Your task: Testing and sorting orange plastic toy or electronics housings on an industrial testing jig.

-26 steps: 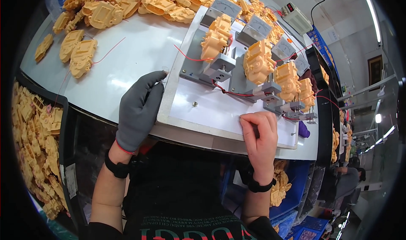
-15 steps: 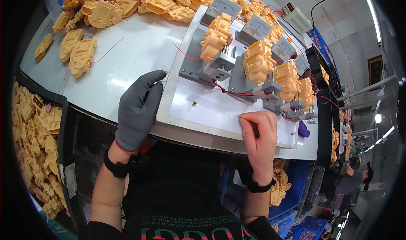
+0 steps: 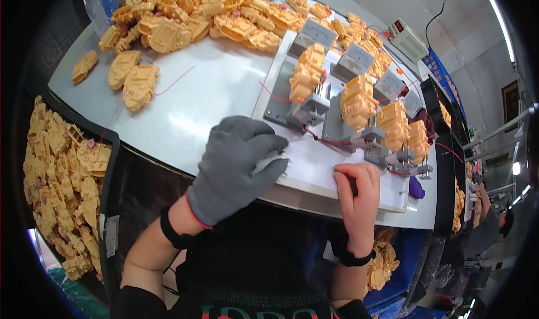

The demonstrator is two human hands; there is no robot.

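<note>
My left hand point(image 3: 236, 167), in a grey glove with a red cuff, reaches over the near left corner of a white fixture board point(image 3: 303, 198). Its thumb and forefinger are apart, with a small dark tip between them that I cannot make out. Bare, my right hand point(image 3: 359, 198) rests at the board's near edge, fingers curled and thumb against the forefinger; what they pinch, if anything, is too small to name. Beyond both hands, several yellow plastic gearbox housings point(image 3: 358, 101) stand upright on grey mounts, each by a metal clamp point(image 3: 310, 110). Red wires run among them.
Analog panel meters point(image 3: 315, 35) line the board's far side. Loose yellow housings point(image 3: 168, 33) are heaped behind, and a few lie at left point(image 3: 140, 87). A black crate point(image 3: 115, 150) full of housings stands at left, a blue bin point(image 3: 401, 263) below right. A power supply point(image 3: 408, 40) sits far right.
My left hand has moved right from the board's left edge to above its near left corner, its fingers spreading. My right hand keeps its place on the board. The whole view has shifted slightly.
</note>
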